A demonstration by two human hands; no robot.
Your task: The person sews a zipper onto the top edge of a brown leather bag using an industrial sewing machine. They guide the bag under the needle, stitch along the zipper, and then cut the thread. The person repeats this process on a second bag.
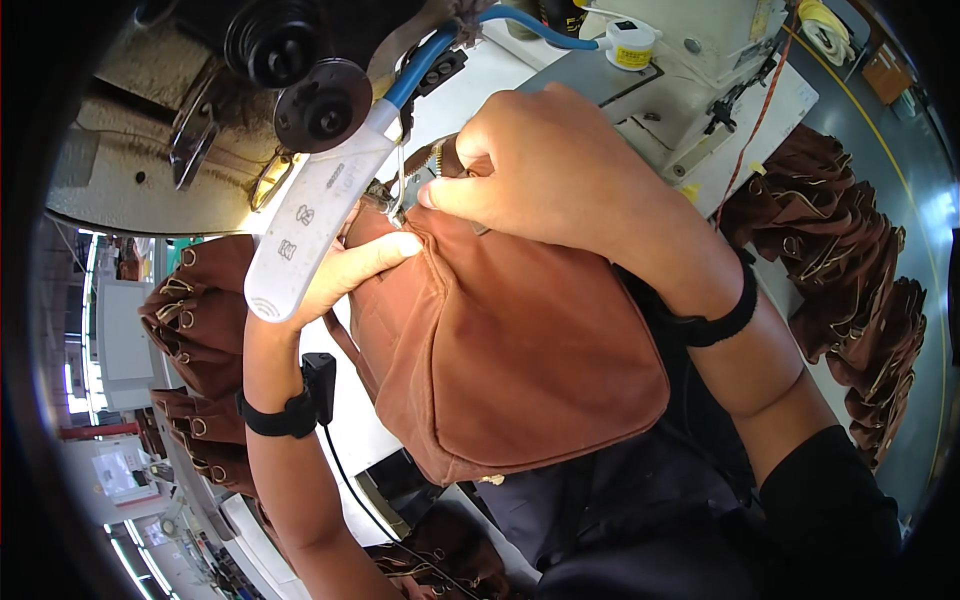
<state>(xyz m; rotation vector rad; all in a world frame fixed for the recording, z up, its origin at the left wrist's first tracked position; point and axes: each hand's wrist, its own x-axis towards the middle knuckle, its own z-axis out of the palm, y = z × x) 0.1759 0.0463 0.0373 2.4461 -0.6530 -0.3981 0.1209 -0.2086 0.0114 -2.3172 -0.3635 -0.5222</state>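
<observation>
A reddish-brown bag (540,340) hangs down toward my lap, its upper edge up at the sewing machine (130,160). With the thumb laid over the top of its seam, my left hand (345,265) grips the bag near the needle area; its fingers are partly hidden behind the white lamp. My right hand (540,160) is closed on the bag's upper edge, thumb and curled fingers pinching it beside a strip of metal zipper (437,158). The machine's presser foot (398,212) is between the two thumbs, close to the bag. Exactly where it meets the fabric is hard to see.
A white lamp (315,225) on a blue flexible neck (420,70) reaches over my left hand. Brown bags with metal rings (195,320) are stacked at left, and more brown bags (830,250) are heaped at right. A black cable (350,485) runs from my left wristband.
</observation>
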